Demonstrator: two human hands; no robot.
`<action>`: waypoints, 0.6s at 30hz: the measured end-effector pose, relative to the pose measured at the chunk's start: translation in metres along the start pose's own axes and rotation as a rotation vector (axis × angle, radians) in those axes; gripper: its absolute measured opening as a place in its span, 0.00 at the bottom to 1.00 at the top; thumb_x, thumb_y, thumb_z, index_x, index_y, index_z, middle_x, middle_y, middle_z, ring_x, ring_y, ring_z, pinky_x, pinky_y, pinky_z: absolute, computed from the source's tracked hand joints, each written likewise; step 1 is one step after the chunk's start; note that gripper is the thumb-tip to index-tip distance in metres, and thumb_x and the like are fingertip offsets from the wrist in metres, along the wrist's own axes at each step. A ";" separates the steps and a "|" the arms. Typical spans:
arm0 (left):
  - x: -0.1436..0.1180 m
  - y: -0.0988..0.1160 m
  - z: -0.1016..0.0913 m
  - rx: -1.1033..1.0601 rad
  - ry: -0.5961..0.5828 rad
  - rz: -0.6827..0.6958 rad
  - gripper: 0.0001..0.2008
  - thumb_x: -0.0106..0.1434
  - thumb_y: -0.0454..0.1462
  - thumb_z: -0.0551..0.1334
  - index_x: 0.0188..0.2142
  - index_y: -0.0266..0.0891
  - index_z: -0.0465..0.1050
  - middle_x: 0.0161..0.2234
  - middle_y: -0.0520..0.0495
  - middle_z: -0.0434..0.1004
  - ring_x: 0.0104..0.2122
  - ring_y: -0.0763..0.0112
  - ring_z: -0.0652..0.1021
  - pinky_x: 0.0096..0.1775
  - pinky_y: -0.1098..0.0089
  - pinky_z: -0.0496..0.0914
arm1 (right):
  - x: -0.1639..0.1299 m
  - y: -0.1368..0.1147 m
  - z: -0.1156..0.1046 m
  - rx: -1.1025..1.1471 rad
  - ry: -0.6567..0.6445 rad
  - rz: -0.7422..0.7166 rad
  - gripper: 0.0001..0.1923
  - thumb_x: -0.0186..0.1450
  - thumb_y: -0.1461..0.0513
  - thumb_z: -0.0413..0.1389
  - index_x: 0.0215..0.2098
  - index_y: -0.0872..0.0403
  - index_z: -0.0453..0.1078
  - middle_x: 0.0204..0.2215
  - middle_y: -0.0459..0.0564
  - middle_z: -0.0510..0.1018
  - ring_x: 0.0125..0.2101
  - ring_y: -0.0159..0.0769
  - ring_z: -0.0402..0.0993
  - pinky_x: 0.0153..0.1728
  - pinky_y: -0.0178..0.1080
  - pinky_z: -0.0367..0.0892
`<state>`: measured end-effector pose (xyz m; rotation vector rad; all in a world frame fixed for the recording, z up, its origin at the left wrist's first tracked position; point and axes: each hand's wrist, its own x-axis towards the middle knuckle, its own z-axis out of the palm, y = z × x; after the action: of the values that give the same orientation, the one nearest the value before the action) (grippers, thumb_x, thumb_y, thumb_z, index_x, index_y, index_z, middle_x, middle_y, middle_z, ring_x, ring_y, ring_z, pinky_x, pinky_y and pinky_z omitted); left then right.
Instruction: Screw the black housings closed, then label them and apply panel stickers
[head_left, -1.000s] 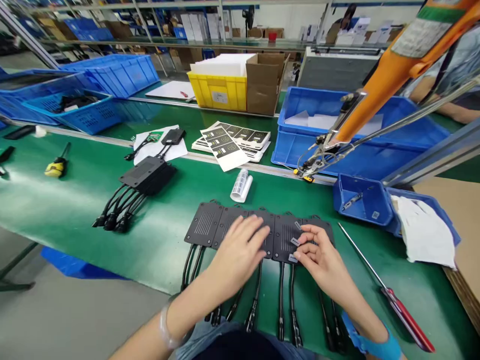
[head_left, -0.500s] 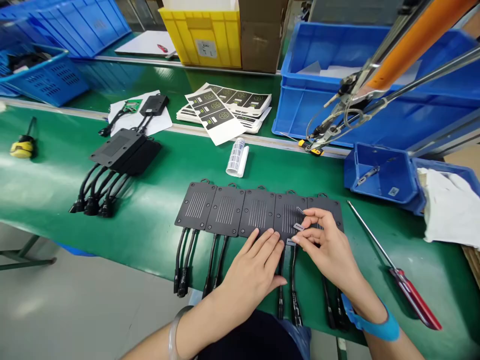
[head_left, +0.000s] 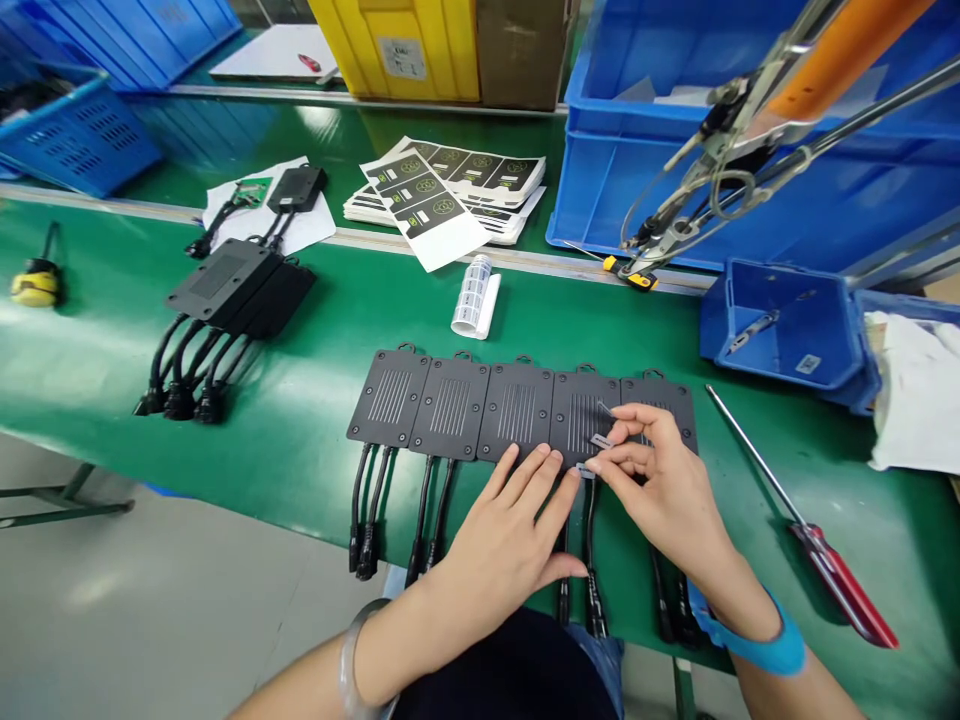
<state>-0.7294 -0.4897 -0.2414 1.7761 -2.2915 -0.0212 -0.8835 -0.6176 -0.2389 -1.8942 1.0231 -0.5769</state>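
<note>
Several flat black boxes with slotted, screwed lids lie side by side in a row, among them a middle box point(head_left: 514, 412). Black cables point(head_left: 365, 510) run from their near edges. My left hand point(head_left: 510, 535) is spread out, its fingertips resting on the near edge of the row. My right hand point(head_left: 660, 480) is closed, with small grey labels between its fingers. One label point(head_left: 601, 441) shows by the fingertips over the fourth box point(head_left: 576, 400), and a lower label point(head_left: 586, 471) is at that box's near edge, beside my left index finger. My right hand partly covers the last box point(head_left: 667, 400).
Behind the row lies a roll of printed labels point(head_left: 472, 297). A red-handled screwdriver point(head_left: 844, 585) is at the right, near a blue bin point(head_left: 787, 340). More black boxes point(head_left: 225, 285) stand at the left. Printed sheets point(head_left: 431, 210) are stacked at the back, and an orange tool arm point(head_left: 847, 60) hangs upper right.
The view has shifted slightly. My left index finger has spread away from the other fingers, toward the lower label. My right hand keeps its pinch on the labels.
</note>
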 end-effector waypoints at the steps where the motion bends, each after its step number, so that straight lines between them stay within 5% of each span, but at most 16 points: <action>1: 0.000 0.000 -0.001 0.003 -0.007 0.003 0.42 0.60 0.60 0.58 0.61 0.30 0.62 0.60 0.32 0.68 0.62 0.48 0.67 0.60 0.48 0.63 | 0.000 0.000 0.000 0.000 -0.003 0.001 0.20 0.63 0.60 0.58 0.50 0.49 0.58 0.36 0.43 0.69 0.29 0.28 0.79 0.26 0.28 0.70; 14: 0.006 0.004 -0.005 0.029 -0.066 -0.026 0.38 0.60 0.58 0.61 0.61 0.35 0.63 0.59 0.34 0.69 0.60 0.48 0.68 0.60 0.48 0.63 | 0.000 -0.004 -0.001 -0.015 0.010 -0.028 0.22 0.62 0.60 0.58 0.52 0.50 0.58 0.39 0.47 0.69 0.28 0.30 0.79 0.25 0.31 0.73; 18: 0.011 0.002 -0.014 0.022 -0.085 -0.023 0.35 0.60 0.56 0.63 0.59 0.37 0.66 0.56 0.37 0.72 0.58 0.50 0.70 0.59 0.50 0.65 | -0.005 -0.014 -0.017 -0.065 0.159 -0.045 0.24 0.63 0.57 0.59 0.55 0.49 0.58 0.43 0.51 0.70 0.32 0.34 0.79 0.29 0.35 0.75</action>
<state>-0.7312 -0.4983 -0.2257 1.8460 -2.3386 -0.0766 -0.8928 -0.6181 -0.2179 -1.9569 1.1150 -0.7377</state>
